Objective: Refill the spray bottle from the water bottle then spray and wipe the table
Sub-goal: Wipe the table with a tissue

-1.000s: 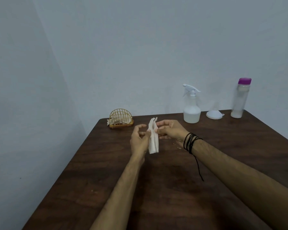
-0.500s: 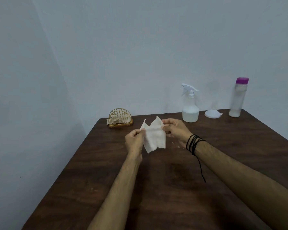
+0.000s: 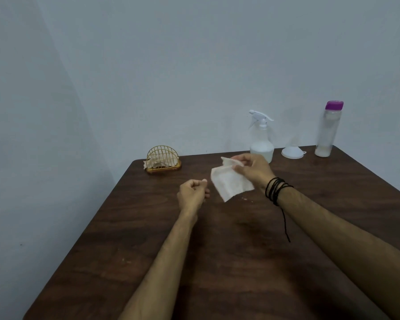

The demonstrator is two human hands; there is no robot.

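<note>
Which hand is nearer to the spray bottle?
Right. The right hand holds a tissue just before the spray bottle; the left hand is farther left.

Hidden, cropped and unclear parts

Table [image 3: 240, 262] cut off by lower and right edges; both forearms cropped there too. Spray bottle [image 3: 261, 144] base hidden behind right hand [image 3: 252, 170]. Tissue [image 3: 230, 184] edge covered by that grip. Holder [image 3: 163, 159] contents too small to identify.

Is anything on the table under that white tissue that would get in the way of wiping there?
Nothing visible does. The white paper tissue hangs from the right hand above bare dark wooden table, apart from a few pale specks.
</note>
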